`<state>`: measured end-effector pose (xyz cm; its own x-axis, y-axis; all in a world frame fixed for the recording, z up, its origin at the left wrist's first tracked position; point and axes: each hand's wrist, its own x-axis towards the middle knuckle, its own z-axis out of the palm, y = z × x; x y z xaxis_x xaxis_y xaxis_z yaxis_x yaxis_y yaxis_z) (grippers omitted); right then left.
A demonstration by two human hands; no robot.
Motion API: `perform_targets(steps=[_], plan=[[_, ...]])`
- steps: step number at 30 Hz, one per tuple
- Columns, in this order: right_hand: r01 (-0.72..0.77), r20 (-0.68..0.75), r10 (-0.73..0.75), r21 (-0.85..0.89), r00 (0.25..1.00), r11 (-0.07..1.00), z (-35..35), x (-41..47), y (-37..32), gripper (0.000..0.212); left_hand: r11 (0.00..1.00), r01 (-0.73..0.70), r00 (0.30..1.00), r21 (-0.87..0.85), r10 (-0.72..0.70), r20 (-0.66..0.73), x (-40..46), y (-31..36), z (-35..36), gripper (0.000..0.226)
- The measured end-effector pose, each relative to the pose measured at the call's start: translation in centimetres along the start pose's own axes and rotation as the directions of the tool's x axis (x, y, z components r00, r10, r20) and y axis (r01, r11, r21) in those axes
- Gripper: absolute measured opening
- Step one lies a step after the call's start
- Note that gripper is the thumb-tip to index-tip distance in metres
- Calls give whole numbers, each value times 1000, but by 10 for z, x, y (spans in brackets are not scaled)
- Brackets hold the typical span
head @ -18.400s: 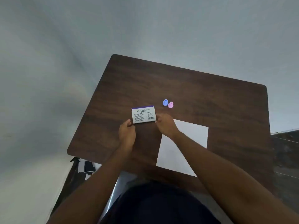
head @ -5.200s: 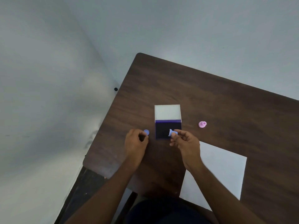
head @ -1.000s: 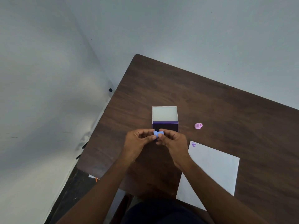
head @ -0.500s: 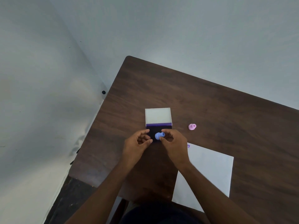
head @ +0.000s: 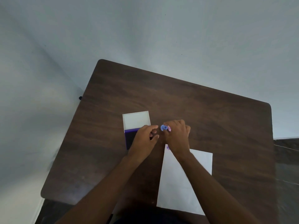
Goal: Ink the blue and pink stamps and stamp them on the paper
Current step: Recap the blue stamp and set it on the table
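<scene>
The paper (head: 182, 183) is lying nearest, on the table (head: 210, 120), with one purple print (head: 168, 147) at its far left corner, which suggests the blue stamp's mark is made. Just beyond that corner the right hand (head: 177, 135) is reaching over the two stamps; the blue stamp (head: 163, 127) is standing at its fingertips, touching the pink stamp (head: 169, 129), mostly hidden under the fingers. Whether this grip is setting blue down or closing on pink, I cannot tell. The left hand (head: 144, 139) is hovering with loosely curled fingers, grasping nothing, over the ink pad (head: 129, 139), probably ready to steady it. Farthest, its lid (head: 135, 120) is lying folded open so the ink is exposed
</scene>
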<state>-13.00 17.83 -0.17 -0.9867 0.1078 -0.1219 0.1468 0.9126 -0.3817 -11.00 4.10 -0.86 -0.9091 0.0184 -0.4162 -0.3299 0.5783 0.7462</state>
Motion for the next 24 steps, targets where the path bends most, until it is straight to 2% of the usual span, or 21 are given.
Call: perform_targets(steps=[4, 8, 17, 24], plan=[[-59, 50, 60, -18, 997, 998, 8, 10, 6, 12, 996, -85, 996, -13, 85, 36, 7, 5, 2, 35], [-36, 16, 36, -17, 999, 999, 13, 12, 6, 12, 998, 39, 999, 42, -40, 28, 12, 9, 8, 41], [26, -8, -27, -33, 1000, 999, 20, 14, 8, 7, 1000, 6, 1000, -14, -6, -7, 7, 5, -1, 38], [-35, 20, 34, 52, 999, 998, 19, 11, 17, 26, 1000, -8, 1000, -9, 8, -1, 9, 3, -2, 41]])
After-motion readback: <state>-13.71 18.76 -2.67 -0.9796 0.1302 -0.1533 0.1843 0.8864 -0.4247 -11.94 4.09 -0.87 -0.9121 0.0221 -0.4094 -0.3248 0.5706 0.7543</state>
